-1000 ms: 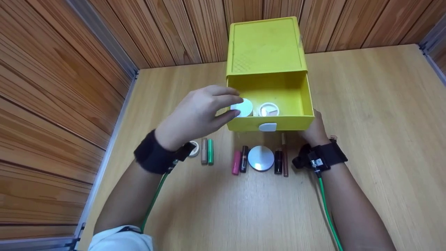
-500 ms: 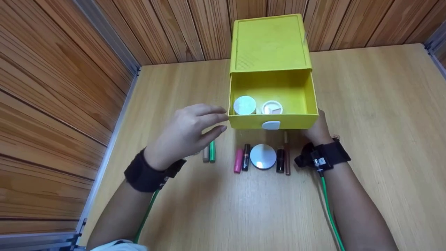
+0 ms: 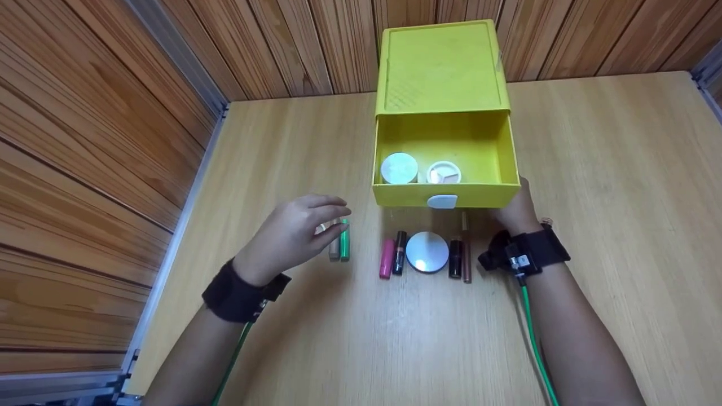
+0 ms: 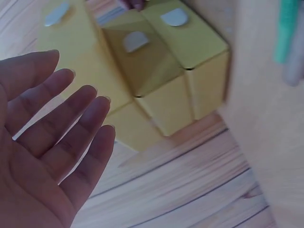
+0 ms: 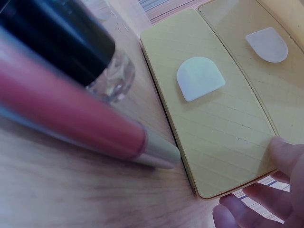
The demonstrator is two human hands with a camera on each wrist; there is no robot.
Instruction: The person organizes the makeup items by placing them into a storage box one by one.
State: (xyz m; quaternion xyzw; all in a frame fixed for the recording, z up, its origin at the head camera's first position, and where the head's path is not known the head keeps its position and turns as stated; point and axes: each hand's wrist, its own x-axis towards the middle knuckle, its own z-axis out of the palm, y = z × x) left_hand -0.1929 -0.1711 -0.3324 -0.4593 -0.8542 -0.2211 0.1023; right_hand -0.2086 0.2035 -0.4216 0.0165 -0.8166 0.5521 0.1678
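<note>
A yellow plastic drawer box (image 3: 440,70) stands at the back, its top drawer (image 3: 474,195) pulled out. Inside that drawer lie a white-lidded round jar (image 3: 400,168) and a small white round container (image 3: 444,173) with divided sections. My left hand (image 3: 296,234) hovers over the table left of the box, fingers relaxed and holding nothing. Just beyond its fingertips lie a green tube (image 3: 345,245) and a grey-brown tube (image 3: 334,251). My right hand (image 3: 516,211) holds the box's right front edge; in the right wrist view its thumb (image 5: 287,154) is on a lower drawer front, fingers round the side.
In front of the box, a pink tube (image 3: 387,259), a black tube (image 3: 399,254), a round silvery compact (image 3: 427,252), a black-capped bottle (image 3: 455,259) and a slim reddish-brown tube (image 3: 466,256) lie in a row. Wood-panelled walls (image 3: 316,45) stand behind and at the left.
My left hand has let go of the white-lidded jar in the drawer and drawn back down and left over the table. The right hand stays at the box.
</note>
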